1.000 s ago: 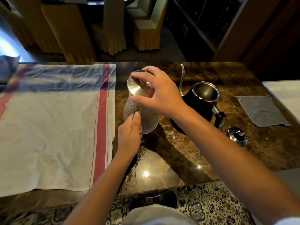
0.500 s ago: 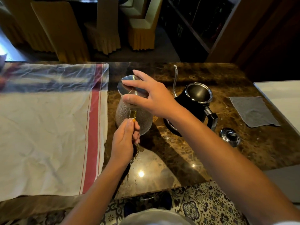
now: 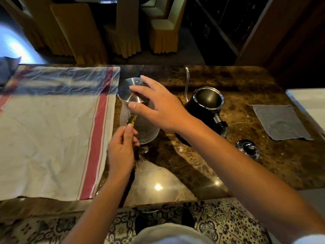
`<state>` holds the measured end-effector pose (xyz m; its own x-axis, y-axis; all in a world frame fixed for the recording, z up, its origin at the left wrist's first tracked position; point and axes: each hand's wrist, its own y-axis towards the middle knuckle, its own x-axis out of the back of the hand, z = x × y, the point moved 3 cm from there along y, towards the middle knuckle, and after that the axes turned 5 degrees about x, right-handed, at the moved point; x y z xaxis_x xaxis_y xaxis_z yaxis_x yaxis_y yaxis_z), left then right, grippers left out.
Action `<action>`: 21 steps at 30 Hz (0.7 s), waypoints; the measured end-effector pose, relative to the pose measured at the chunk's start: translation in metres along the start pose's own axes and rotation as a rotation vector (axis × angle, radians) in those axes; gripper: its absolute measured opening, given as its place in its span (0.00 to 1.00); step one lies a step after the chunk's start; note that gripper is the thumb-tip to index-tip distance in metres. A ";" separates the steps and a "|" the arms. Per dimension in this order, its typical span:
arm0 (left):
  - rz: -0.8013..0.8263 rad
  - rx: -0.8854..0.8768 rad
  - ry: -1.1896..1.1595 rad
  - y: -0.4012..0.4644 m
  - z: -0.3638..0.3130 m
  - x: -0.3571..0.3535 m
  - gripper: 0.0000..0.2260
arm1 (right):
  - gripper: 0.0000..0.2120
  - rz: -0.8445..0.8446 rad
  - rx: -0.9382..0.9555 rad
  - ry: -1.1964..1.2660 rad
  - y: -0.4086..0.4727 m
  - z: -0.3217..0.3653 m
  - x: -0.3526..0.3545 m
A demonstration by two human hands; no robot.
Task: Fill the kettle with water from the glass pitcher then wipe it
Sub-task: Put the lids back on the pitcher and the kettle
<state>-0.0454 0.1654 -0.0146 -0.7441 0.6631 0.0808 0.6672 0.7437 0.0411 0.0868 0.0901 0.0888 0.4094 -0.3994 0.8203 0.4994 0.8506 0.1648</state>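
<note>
The glass pitcher [image 3: 140,127] stands on the marble bench [image 3: 193,164], just beside the striped cloth [image 3: 52,134] and left of the open black gooseneck kettle [image 3: 207,104]. The left hand [image 3: 121,150] pinches the pitcher's yellowish handle [image 3: 131,119]; the right hand [image 3: 156,106] spreads its fingers round the steel lid [image 3: 129,90], thumb and fingertips at the rim. The lid looks tilted — probably coming off.

To do this well, lift the lid straight up while the left grip steadies the body, then set it down away from the kettle's mouth. The kettle's own lid [image 3: 248,148] and the grey wiping cloth [image 3: 279,122] lie to the right.

The water level is hard to read through the textured glass, and the right hand hides the pitcher's neck — whether the lid is free cannot be told.
</note>
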 end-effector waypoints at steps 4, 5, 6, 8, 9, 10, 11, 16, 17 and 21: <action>-0.191 0.019 0.168 -0.006 -0.003 0.000 0.12 | 0.27 0.074 0.107 -0.028 -0.017 -0.013 0.021; -0.217 0.017 0.189 -0.008 -0.005 -0.003 0.12 | 0.27 0.087 0.139 -0.039 -0.021 -0.016 0.024; -0.240 0.016 0.205 -0.011 -0.007 -0.007 0.12 | 0.27 0.097 0.167 -0.030 -0.026 -0.019 0.028; -0.281 0.013 0.246 -0.013 -0.012 -0.013 0.11 | 0.28 0.088 0.212 0.044 -0.036 -0.025 0.038; -0.298 0.002 0.270 -0.013 -0.014 -0.017 0.10 | 0.27 0.064 0.234 0.086 -0.042 -0.028 0.046; -0.319 -0.007 0.291 -0.013 -0.016 -0.020 0.10 | 0.26 0.029 0.252 0.119 -0.048 -0.032 0.054; -0.354 -0.022 0.306 -0.015 -0.019 -0.022 0.10 | 0.24 -0.012 0.267 0.154 -0.055 -0.038 0.063; -0.491 -0.341 0.442 -0.048 -0.044 -0.049 0.13 | 0.13 -0.222 0.294 0.388 -0.103 -0.079 0.111; -0.472 -0.405 0.473 -0.054 -0.049 -0.058 0.13 | 0.12 -0.243 0.293 0.397 -0.112 -0.089 0.117; -0.222 -0.459 0.440 -0.070 -0.056 -0.108 0.13 | 0.11 -0.289 0.213 0.383 -0.146 -0.137 0.125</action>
<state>-0.0104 0.0370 0.0293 -0.8473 0.3303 0.4159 0.5187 0.6825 0.5148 0.1696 -0.1306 0.0920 0.5477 -0.6904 0.4726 0.4833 0.7221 0.4949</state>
